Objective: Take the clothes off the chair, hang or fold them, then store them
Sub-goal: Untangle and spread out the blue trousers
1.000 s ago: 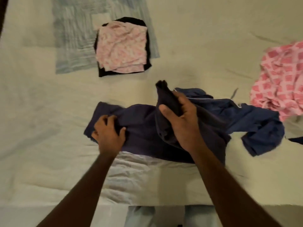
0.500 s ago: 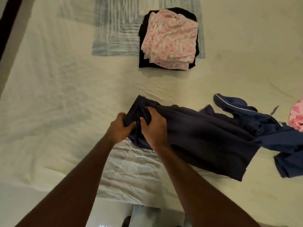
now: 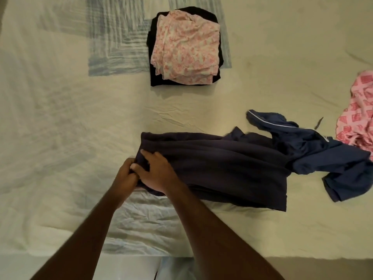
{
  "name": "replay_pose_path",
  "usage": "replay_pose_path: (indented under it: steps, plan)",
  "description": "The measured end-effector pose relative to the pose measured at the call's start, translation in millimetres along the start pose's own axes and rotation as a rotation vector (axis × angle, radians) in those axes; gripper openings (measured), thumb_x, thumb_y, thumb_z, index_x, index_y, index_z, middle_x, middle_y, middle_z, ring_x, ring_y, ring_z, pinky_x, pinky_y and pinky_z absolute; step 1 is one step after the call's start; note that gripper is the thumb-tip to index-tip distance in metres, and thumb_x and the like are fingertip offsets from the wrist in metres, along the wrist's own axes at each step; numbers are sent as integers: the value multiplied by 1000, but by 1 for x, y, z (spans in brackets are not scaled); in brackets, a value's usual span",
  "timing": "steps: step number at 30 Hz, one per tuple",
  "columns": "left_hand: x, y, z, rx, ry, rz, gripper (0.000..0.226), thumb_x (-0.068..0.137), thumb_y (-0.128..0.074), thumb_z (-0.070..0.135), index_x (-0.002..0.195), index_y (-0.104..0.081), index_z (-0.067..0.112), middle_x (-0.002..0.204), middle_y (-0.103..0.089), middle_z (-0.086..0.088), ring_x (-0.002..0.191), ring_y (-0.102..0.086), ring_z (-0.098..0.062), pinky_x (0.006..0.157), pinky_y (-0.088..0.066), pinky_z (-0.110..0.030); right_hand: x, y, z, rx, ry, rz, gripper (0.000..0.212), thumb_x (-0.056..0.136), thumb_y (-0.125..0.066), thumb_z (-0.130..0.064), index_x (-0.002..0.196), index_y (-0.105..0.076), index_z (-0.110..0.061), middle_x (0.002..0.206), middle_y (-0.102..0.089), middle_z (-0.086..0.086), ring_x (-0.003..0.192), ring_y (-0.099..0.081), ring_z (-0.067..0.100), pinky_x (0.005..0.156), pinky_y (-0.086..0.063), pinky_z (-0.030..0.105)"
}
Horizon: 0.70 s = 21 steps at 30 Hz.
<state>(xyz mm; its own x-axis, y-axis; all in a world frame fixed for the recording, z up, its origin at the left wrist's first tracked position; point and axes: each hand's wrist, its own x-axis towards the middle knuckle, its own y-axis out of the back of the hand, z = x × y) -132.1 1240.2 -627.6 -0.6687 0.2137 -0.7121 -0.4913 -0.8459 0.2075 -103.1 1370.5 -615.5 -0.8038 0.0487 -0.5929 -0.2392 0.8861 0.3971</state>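
A dark navy garment lies folded lengthwise across the bed. At its left end my left hand and my right hand sit side by side, both gripping the cloth edge with curled fingers. A second blue garment with white piping lies crumpled to the right, touching the first. Further back sits a folded pile, a pink floral piece on top of a black one.
A pink patterned garment lies bunched at the right edge. The cream bed sheet has a grey-blue printed patch at the back. The bed's near edge runs along the bottom, with the floor below it.
My right hand carried the raised end of the navy garment leftward and down to meet my left hand. The garment now lies flatter and doubled over. The view shifted left.
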Motion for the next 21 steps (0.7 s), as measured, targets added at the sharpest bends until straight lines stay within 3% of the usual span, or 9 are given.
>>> replay_pose_path:
  steps: [3,4,6,9,11,13,15,17,21]
  plan:
    - [-4,-10,6,252,-168,304,26,99,-54,22,125,-51,21,115,-64,-9,102,-64,-32,82,-55,-48,-7,19,4,373,-17,-107,58,101,-50,-55,152,-44,-29,145,-55,5,129,-56,21,112,-43,40]
    - [-6,-17,11,394,-270,439,30,99,-53,28,127,-50,18,118,-62,-10,106,-60,-32,87,-51,-50,-12,27,9,502,-9,-43,51,100,-53,-52,146,-51,-29,137,-62,3,120,-63,20,107,-49,40]
    - [-16,-36,30,703,-503,596,32,95,-49,32,119,-57,13,117,-59,-13,108,-54,-34,92,-40,-52,-27,42,30,576,58,289,36,96,-60,-41,126,-67,-23,116,-72,-1,98,-71,17,93,-57,42]
    - [-20,-77,44,970,-931,287,20,93,-52,29,101,-65,16,114,-60,-12,108,-57,-33,92,-37,-51,-59,80,98,310,23,963,16,91,-64,-9,101,-74,-15,103,-70,-2,94,-66,14,91,-55,38]
    - [-12,-113,44,1139,-1100,32,17,91,-62,28,105,-69,21,130,-60,-13,123,-57,-35,98,-38,-54,-88,113,158,106,-247,1201,22,86,-65,-2,102,-72,-15,108,-66,8,103,-62,28,94,-49,41]
    - [-4,-146,46,1300,-1017,-166,40,92,-67,37,131,-60,30,159,-37,-13,147,-35,-34,108,-31,-65,-115,141,206,87,-670,1168,34,86,-72,-17,119,-63,-16,126,-57,17,118,-53,41,98,-43,51]
    - [6,-170,52,1414,-798,-274,70,95,-59,52,155,-26,42,170,6,-6,156,-1,-33,113,-12,-73,-135,157,240,116,-936,1065,62,82,-80,-40,131,-52,-15,137,-49,19,128,-45,45,102,-38,59]
    - [18,-184,58,1426,-651,-255,96,88,-64,61,157,1,49,166,27,-2,155,13,-34,112,-6,-76,-148,172,260,159,-942,989,75,76,-82,-55,131,-51,-14,134,-52,15,128,-47,42,103,-38,59]
    - [35,-188,63,1482,-539,-258,123,70,-68,80,149,24,56,162,36,-1,152,22,-38,107,-6,-81,-154,193,278,464,-624,765,72,74,-83,-61,127,-62,-18,120,-67,-4,114,-62,22,102,-50,44]
